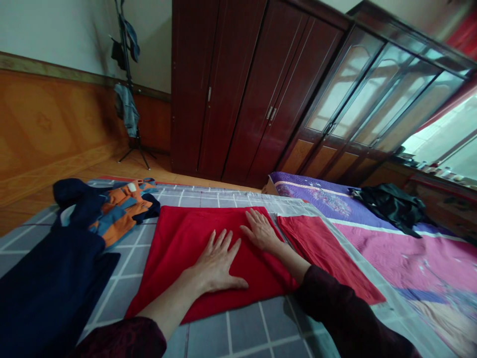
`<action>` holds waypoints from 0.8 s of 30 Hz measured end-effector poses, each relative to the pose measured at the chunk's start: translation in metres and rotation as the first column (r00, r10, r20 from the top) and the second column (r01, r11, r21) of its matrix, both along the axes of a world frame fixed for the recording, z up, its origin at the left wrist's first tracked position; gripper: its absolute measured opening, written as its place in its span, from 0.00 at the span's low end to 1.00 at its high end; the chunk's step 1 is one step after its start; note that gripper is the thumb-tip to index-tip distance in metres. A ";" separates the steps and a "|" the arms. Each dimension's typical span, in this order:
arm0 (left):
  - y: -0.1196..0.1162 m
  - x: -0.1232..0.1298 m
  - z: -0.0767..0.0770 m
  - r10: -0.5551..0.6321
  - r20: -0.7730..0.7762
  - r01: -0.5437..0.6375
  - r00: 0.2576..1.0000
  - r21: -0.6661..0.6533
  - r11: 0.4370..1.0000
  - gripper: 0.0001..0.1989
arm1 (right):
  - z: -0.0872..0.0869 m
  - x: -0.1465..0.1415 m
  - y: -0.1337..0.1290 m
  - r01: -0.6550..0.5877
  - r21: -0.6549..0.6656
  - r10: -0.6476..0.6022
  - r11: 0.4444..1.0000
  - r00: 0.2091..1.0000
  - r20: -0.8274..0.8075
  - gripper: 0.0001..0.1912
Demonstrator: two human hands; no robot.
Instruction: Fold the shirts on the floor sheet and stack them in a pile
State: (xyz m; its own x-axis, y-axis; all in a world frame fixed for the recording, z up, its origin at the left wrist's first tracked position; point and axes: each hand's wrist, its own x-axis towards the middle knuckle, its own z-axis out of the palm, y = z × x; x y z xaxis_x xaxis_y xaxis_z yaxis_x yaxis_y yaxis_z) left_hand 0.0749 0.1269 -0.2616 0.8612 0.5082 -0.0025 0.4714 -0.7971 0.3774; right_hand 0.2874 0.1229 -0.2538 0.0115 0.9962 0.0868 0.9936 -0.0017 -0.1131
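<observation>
A folded red cloth (pixel 179 258) lies flat in front of me on a grey checked bedsheet (pixel 223 333). My left hand (pixel 218 266) rests on the middle of the cloth, fingers spread and thumb out to the right. Farther up, near the cloth's right edge, my right hand (pixel 261 231) lies with its fingers stretched out. Both palms face down and neither hand grips anything. Just right of the cloth is a second, narrower piece of folded red fabric (pixel 324 248), partly behind my right forearm.
Dark blue clothing (pixel 48 278) and an orange-and-blue garment (pixel 122 209) lie at the left. On the right, a purple and pink bedcover (pixel 387 253) carries a black garment (pixel 391 204). Behind stand a dark red wardrobe (pixel 238 89) and a coat stand (pixel 128 74).
</observation>
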 end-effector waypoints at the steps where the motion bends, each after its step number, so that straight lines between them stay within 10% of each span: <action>1: 0.004 -0.001 0.002 0.030 0.025 -0.031 0.999 0.016 0.999 0.43 | 0.002 -0.010 0.001 -0.068 0.001 0.068 0.998 0.998 -0.012 0.32; 4: 0.023 -0.009 0.004 0.179 0.086 -0.189 0.980 0.127 0.974 0.24 | 0.004 -0.045 0.004 -0.250 0.008 0.250 0.968 0.966 -0.059 0.26; 9: 0.049 -0.025 -0.011 0.362 0.032 -0.359 0.932 0.235 0.903 0.27 | -0.007 -0.071 0.014 -0.344 0.009 0.344 0.939 0.935 -0.084 0.32; 20: 0.047 -0.025 -0.018 0.468 -0.009 -0.452 0.884 0.244 0.858 0.38 | -0.015 -0.007 0.031 0.018 -0.037 -0.017 0.999 1.000 0.013 0.44; 24: 0.047 -0.025 -0.016 0.463 -0.018 -0.446 0.886 0.237 0.863 0.38 | -0.014 -0.039 0.011 -0.143 0.005 0.143 0.990 0.990 0.007 0.42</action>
State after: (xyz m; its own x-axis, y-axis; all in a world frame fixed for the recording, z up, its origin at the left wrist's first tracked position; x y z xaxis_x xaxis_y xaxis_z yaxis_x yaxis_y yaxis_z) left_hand 0.0497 0.1734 -0.2777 0.5364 0.8377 0.1026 0.8204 -0.5461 0.1695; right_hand 0.2481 0.1337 -0.2676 -0.1319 0.9870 0.0917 0.9842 0.1414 -0.1061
